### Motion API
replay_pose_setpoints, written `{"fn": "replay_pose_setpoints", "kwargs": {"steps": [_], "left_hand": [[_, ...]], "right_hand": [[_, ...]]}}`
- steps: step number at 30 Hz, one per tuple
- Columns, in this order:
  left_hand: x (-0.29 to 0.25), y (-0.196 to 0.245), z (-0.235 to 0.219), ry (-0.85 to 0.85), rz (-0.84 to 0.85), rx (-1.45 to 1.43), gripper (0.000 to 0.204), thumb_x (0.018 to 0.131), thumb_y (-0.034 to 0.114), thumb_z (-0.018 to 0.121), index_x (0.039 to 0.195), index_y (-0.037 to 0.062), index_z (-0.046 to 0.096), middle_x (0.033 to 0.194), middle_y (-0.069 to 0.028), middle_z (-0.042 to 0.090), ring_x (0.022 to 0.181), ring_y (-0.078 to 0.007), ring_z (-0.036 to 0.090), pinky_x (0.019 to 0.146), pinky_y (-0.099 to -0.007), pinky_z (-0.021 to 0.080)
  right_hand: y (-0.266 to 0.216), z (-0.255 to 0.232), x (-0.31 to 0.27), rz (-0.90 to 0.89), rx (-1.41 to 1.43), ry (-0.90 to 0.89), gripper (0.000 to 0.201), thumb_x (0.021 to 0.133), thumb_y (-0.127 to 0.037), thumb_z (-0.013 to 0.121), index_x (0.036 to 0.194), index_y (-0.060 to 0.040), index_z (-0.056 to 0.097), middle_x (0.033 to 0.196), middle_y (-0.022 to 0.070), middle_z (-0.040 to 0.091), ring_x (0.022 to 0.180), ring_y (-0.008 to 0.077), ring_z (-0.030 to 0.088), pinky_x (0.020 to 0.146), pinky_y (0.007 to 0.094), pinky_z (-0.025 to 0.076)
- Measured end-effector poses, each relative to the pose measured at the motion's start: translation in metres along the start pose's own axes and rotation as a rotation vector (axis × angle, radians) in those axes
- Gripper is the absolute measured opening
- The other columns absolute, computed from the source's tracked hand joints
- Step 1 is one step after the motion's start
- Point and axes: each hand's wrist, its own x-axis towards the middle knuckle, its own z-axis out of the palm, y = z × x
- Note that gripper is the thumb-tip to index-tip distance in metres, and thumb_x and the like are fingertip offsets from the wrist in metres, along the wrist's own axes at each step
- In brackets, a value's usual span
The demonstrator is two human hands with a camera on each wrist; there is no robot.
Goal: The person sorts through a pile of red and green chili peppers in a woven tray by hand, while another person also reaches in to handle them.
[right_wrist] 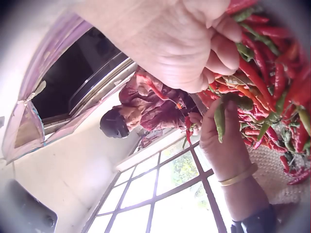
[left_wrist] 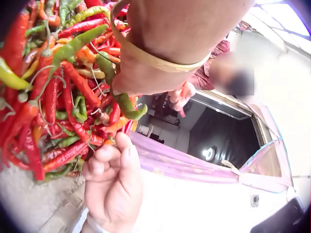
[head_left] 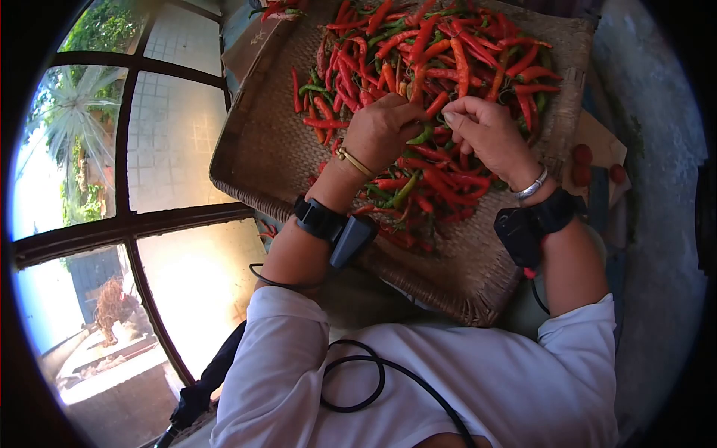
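- Left hand (head_left: 377, 134): fingers closed around a green chili (right_wrist: 220, 121); grip narrow.
- Green chili: partly covered by the fingers, one curved end protruding; located between both hands, above the chili pile (head_left: 448, 179) in the woven basket (head_left: 254, 149).
- Right hand (head_left: 485, 134): fingers curled, just beside the left; whether anything is pinched cannot be told.

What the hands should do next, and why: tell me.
Probably bring the right hand to the jutting end of the green pepper: the left hand already holds it, and the right hand's curled fingers are close by.
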Motion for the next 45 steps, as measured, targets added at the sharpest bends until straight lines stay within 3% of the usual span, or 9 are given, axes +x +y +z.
{"fn": "replay_pose_setpoints", "kwargs": {"steps": [12,17,22,23,25,28,30,38,45], "left_hand": [[-0.012,0.022,-0.003,-0.11,-0.045,-0.402,0.031,0.075,0.007,0.06,0.104,0.003,0.052,0.077,-0.0084,0.059,0.066,-0.0163,0.059,0.058,-0.0268,0.048],[-0.002,0.006,-0.024,-0.29,-0.469,-0.595,0.029,0.083,0.019,0.056,0.101,-0.003,0.053,0.069,-0.0046,0.059,0.059,-0.0079,0.055,0.057,-0.022,0.046],[0.035,-0.028,-0.017,0.658,-0.094,-0.795,0.031,0.08,0.016,0.058,0.103,-0.0032,0.052,0.087,-0.0088,0.058,0.069,-0.0142,0.057,0.063,-0.0262,0.047],[0.032,-0.032,-0.016,0.66,-0.093,-0.797,0.031,0.08,0.016,0.058,0.103,-0.0032,0.052,0.087,-0.0088,0.058,0.069,-0.0142,0.057,0.063,-0.0262,0.047],[0.024,-0.028,-0.019,0.421,-0.124,-0.073,0.036,0.078,0.009,0.06,0.111,0.0014,0.051,0.092,-0.0058,0.058,0.079,-0.0121,0.056,0.067,-0.0246,0.046],[0.007,-0.003,0.004,-0.218,-0.176,-0.346,0.033,0.071,0.004,0.062,0.103,0.0028,0.055,0.095,-0.0095,0.057,0.086,-0.0163,0.056,0.069,-0.0285,0.046],[0.0,0.003,0.024,-0.343,0.148,-0.267,0.031,0.068,0.012,0.064,0.097,0.0037,0.057,0.094,-0.014,0.055,0.086,-0.027,0.055,0.074,-0.0355,0.045],[-0.006,0.006,0.045,-0.295,0.088,-0.185,0.03,0.065,0.017,0.065,0.091,0.0048,0.058,0.094,-0.0137,0.054,0.086,-0.0297,0.054,0.072,-0.0372,0.045],[-0.001,0.022,0.014,-0.313,-0.092,-0.449,0.019,0.074,0.013,0.064,0.088,0.0018,0.057,0.062,-0.0029,0.053,0.056,-0.0092,0.051,0.053,-0.0239,0.044]], "right_hand": [[0.007,-0.005,-0.003,0.168,0.513,-0.007,0.026,0.082,-0.031,0.056,0.082,-0.0049,0.054,0.061,-0.0011,0.053,0.048,0.0037,0.045,0.039,0.0173,0.034],[-0.001,-0.009,-0.004,0.143,0.442,0.08,0.028,0.084,-0.031,0.052,0.085,-0.0037,0.055,0.06,-0.0018,0.052,0.048,0.0034,0.045,0.041,0.0172,0.033],[-0.001,-0.011,-0.002,0.143,0.386,0.077,0.023,0.086,-0.027,0.049,0.091,-0.006,0.055,0.062,-0.0037,0.052,0.049,0.0018,0.045,0.044,0.0155,0.035],[0.0,-0.01,-0.001,0.143,0.383,0.077,0.023,0.086,-0.027,0.049,0.091,-0.006,0.055,0.062,-0.0037,0.052,0.049,0.0018,0.045,0.044,0.0155,0.035],[0.003,-0.009,-0.001,0.114,0.262,0.074,0.022,0.085,-0.026,0.05,0.092,-0.0056,0.055,0.064,-0.0035,0.053,0.05,0.0018,0.046,0.044,0.0158,0.036],[-0.002,-0.009,-0.002,0.172,0.092,0.041,0.023,0.084,-0.025,0.05,0.094,-0.0045,0.055,0.067,-0.0027,0.053,0.051,0.0023,0.047,0.043,0.0168,0.036],[-0.008,-0.006,-0.004,0.176,0.081,0.005,0.022,0.084,-0.023,0.051,0.095,-0.0038,0.055,0.068,-0.0021,0.053,0.051,0.0027,0.048,0.043,0.0172,0.037],[0.013,-0.002,-0.001,-0.055,-0.126,-0.088,0.016,0.076,-0.01,0.054,0.089,0.0,0.056,0.068,0.001,0.054,0.051,0.0068,0.049,0.046,0.0198,0.041],[-0.003,-0.018,-0.004,-0.016,0.556,-0.032,0.017,0.082,-0.009,0.051,0.098,-0.0024,0.054,0.071,-0.0021,0.052,0.058,0.0048,0.052,0.048,0.0186,0.042]]}}
